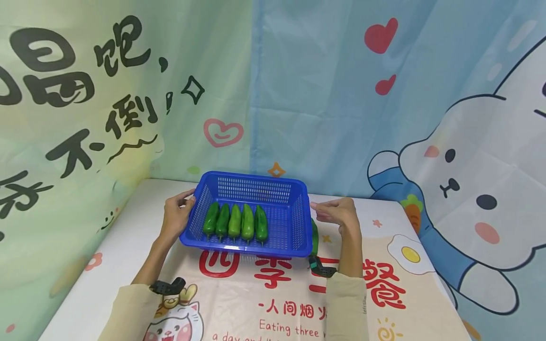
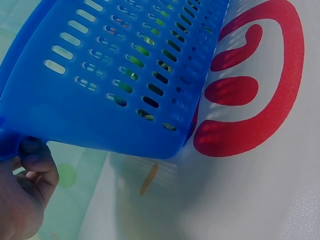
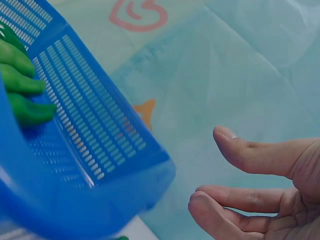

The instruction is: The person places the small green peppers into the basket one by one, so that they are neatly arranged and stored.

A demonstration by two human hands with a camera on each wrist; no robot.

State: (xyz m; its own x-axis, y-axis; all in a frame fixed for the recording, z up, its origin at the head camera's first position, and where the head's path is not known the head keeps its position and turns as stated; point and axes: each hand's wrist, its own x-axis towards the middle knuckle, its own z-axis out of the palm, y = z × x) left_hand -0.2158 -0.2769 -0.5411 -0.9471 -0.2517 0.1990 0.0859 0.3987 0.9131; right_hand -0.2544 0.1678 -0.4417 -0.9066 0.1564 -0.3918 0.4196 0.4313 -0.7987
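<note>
A blue plastic basket [image 1: 280, 229] with slotted walls is in the middle of the head view, close over the printed tablecloth. Several green peppers [image 1: 234, 222] lie side by side in its left half. My left hand [image 1: 176, 215] grips the basket's left rim, thumb and curled fingers around the edge in the left wrist view [image 2: 32, 172]. Just off the right rim is my right hand [image 1: 339, 212]. In the right wrist view, a gap shows between its thumb and fingers [image 3: 220, 197], with nothing held. Another green pepper [image 1: 315, 237] lies beyond the basket's right side, partly hidden by it.
The white table [image 1: 141, 213] carries a beige cloth [image 1: 239, 303] with red lettering under the basket and forearms. A printed curtain [image 1: 298, 94] hangs right behind the table's back edge. Dark wrist cameras [image 1: 168, 286] sit at both sleeves.
</note>
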